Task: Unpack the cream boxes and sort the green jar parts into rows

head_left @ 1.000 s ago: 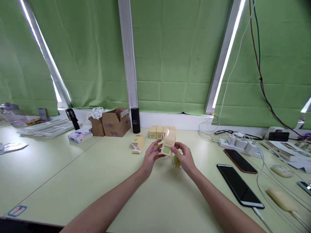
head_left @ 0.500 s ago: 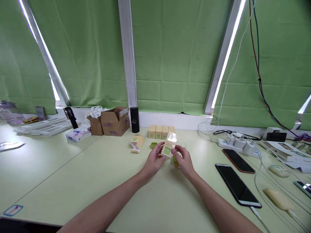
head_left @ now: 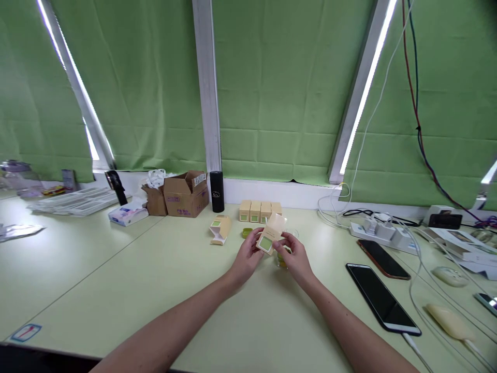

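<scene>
1. Grasping box with both hands, up off table, straight ahead of the forearms and right between the fingertips (no gap on either side).
2. Pinched along its left side by left hand, with fingers bent around the edge and partly hidden.
3. Pinched at its right edge by right hand, with thumb tip just beside the green window and the remaining fingers half lost behind; cannot tell how firmly.
4. Tilted, with long axis running from near left, at the window end, to far right, at flap; so slanting away from left palm and in front of right fingertips.
5. Equally near to both hands, being touched by each: to the right of left fingers, to the left of right thumb.
6. Partly covered by right hand, beneath the fingers: jar (cannot tell whether touching them).
7. Beyond left hand, apart from its fingers: cap on table, with carton lying farther left and row of boxes standing behind.
</scene>
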`<state>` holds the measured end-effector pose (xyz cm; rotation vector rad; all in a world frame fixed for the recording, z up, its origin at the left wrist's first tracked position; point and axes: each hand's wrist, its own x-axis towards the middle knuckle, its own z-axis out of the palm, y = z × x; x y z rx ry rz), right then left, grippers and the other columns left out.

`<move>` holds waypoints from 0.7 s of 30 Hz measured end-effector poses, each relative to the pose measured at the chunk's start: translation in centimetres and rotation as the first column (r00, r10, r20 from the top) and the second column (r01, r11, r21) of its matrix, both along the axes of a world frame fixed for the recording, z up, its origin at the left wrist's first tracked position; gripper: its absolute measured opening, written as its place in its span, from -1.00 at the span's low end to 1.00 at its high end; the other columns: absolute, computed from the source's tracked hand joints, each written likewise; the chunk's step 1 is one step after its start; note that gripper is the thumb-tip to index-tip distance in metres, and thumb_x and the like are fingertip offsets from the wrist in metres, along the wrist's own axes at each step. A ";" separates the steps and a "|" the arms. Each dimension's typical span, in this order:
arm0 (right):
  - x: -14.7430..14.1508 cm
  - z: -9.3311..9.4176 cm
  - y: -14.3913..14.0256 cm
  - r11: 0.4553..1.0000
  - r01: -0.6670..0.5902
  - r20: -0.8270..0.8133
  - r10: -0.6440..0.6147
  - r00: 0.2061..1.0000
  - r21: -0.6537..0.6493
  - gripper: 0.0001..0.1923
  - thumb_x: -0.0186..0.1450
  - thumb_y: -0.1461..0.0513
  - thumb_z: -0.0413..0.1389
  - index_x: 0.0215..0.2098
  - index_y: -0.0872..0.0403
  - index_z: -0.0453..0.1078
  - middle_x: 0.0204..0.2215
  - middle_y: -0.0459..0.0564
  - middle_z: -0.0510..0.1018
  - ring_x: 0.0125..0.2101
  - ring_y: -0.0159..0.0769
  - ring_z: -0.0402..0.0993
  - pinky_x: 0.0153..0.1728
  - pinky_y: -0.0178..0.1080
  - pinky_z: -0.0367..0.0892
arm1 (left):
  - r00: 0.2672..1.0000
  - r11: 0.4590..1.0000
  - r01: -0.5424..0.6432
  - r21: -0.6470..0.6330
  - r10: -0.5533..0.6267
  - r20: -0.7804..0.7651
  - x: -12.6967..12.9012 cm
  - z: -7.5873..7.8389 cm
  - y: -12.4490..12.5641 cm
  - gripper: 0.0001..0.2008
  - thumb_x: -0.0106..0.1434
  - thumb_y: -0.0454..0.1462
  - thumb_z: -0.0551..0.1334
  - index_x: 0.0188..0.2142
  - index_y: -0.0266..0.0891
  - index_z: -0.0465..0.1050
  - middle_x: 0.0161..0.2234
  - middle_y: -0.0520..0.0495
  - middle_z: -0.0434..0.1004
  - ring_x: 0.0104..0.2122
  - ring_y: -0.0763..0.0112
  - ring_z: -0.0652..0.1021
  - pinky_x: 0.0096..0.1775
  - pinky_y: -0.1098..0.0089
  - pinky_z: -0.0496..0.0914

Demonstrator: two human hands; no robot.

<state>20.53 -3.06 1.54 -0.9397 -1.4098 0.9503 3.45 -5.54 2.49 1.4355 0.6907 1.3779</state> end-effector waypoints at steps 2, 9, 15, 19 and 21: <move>0.0 0.0 0.1 1.000 -0.015 -0.013 0.015 1.000 -0.007 -0.29 0.16 -0.21 0.29 0.03 0.14 0.44 -0.35 0.07 0.65 -0.31 -0.10 0.57 -0.36 -0.19 0.38 | 1.000 1.000 -0.001 0.000 0.001 0.004 0.0 0.1 0.0 -0.49 0.24 -0.25 0.35 0.18 -0.13 0.34 0.13 -0.22 0.50 0.15 0.07 0.49 0.15 0.15 0.35; 0.0 -0.3 0.1 0.999 -0.036 -0.040 0.035 0.999 -0.020 -0.33 0.13 -0.21 0.32 -0.05 0.11 0.46 -0.39 0.04 0.65 -0.36 -0.14 0.57 -0.36 -0.19 0.38 | 1.000 1.000 -0.017 -0.023 0.017 -0.001 0.1 0.4 -0.1 -0.47 0.17 -0.31 0.34 0.15 -0.16 0.35 0.08 -0.20 0.53 0.11 0.10 0.50 0.10 0.20 0.36; -0.1 -0.3 0.0 0.999 -0.041 -0.052 0.040 0.998 -0.017 -0.33 0.13 -0.22 0.32 -0.07 0.10 0.46 -0.39 0.04 0.64 -0.36 -0.16 0.56 -0.36 -0.20 0.37 | 0.999 1.000 -0.027 -0.016 0.027 0.017 0.1 0.7 -0.2 -0.49 0.17 -0.30 0.36 0.13 -0.15 0.37 0.08 -0.19 0.52 0.12 0.10 0.49 0.09 0.22 0.37; -0.1 -0.4 0.1 0.999 -0.037 -0.058 0.036 0.998 -0.022 -0.33 0.13 -0.25 0.31 -0.08 0.09 0.46 -0.39 0.03 0.63 -0.36 -0.14 0.56 -0.36 -0.19 0.39 | 1.000 1.000 -0.015 -0.008 0.015 0.025 0.0 0.6 -0.2 -0.50 0.20 -0.28 0.37 0.14 -0.14 0.40 0.10 -0.19 0.52 0.12 0.09 0.49 0.11 0.21 0.38; -0.1 -0.3 0.2 0.998 -0.042 -0.076 0.040 0.996 -0.038 -0.31 0.13 -0.26 0.30 -0.08 0.09 0.46 -0.40 0.04 0.63 -0.35 -0.12 0.57 -0.35 -0.18 0.40 | 1.000 1.000 0.004 -0.002 -0.004 0.023 0.0 0.4 -0.2 -0.49 0.23 -0.23 0.37 0.17 -0.14 0.40 0.13 -0.20 0.51 0.11 0.08 0.50 0.12 0.19 0.38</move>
